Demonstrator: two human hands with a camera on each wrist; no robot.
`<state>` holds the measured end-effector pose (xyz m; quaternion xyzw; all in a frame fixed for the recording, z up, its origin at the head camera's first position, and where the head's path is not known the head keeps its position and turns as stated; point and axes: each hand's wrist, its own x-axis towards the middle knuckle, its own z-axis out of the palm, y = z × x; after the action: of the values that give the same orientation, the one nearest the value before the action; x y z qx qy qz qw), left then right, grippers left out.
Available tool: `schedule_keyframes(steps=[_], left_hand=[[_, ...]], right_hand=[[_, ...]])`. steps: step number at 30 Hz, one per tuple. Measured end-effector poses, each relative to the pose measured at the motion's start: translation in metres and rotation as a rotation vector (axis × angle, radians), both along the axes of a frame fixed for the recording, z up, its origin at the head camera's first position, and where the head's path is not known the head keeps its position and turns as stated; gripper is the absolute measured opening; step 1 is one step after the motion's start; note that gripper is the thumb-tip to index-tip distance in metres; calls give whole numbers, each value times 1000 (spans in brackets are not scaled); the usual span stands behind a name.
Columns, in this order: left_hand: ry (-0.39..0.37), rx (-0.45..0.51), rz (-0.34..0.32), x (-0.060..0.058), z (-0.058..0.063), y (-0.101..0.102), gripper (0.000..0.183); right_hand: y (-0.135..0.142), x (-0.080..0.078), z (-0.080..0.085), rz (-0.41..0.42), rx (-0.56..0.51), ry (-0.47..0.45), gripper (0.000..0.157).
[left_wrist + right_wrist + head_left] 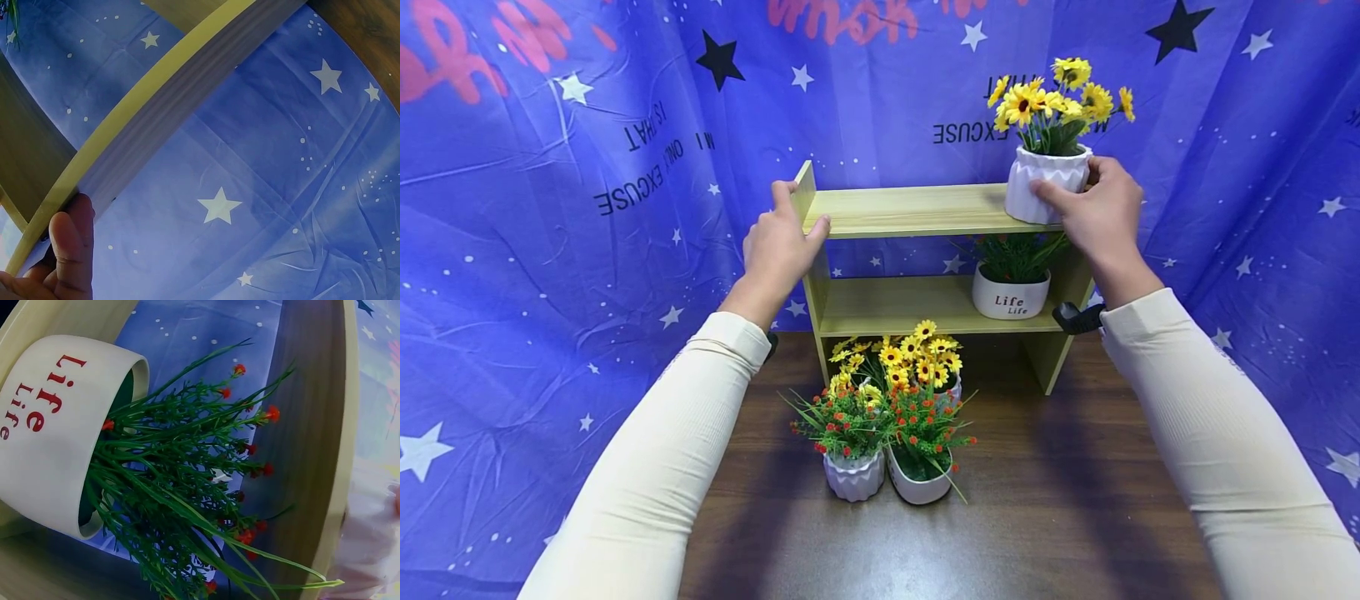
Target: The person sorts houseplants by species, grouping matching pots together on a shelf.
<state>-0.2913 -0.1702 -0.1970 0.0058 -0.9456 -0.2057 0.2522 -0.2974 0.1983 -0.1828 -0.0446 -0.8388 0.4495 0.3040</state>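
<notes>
Near the upper right end of a pale wooden shelf [910, 210], my right hand [1108, 208] grips a white fluted flowerpot [1047, 185] of yellow daisies, thumb across its front. The pot stands upright over the top board. My left hand [781, 246] holds the upper end of the shelf's left side panel [806, 190]. In the left wrist view, fingers [74, 244] lie against that panel's edge. One level lower, a white "Life" pot [1011, 297] with red-flowered greenery sits at the right; it fills much of the right wrist view.
On the dark wooden table [1000, 517], before the shelf's lower left part, a fluted pot [854, 477] and a rounded white pot [919, 482] hold red-flowered plants. Behind them are yellow daisies [917, 358]. A blue star-printed curtain [625, 250] hangs behind and at both sides.
</notes>
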Motion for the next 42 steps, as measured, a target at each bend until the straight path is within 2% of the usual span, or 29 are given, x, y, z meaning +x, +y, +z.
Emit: schedule_keyframes(steps=[12, 16, 20, 26, 30, 35, 42], left_hand=[[-4, -6, -5, -1, -2, 6, 67], [4, -11, -6, -1, -2, 6, 67], [7, -11, -9, 0, -3, 5, 67], [6, -13, -1, 0, -3, 4, 66], [6, -10, -1, 0, -2, 3, 65], [4, -8, 4, 1, -1, 2, 65], [6, -11, 2, 0, 1, 1, 65]], right_hand=[[5, -10, -1, 13, -22, -42, 75], [6, -5, -1, 59, -20, -54, 76], [4, 7, -9, 78, -21, 24, 74], [-5, 32, -31, 77, -47, 260, 59], [-11, 48, -48, 117, -106, 341, 53], [-16, 68, -77, 176, -191, 346, 50], [-24, 87, -139, 238, -268, 289, 49]])
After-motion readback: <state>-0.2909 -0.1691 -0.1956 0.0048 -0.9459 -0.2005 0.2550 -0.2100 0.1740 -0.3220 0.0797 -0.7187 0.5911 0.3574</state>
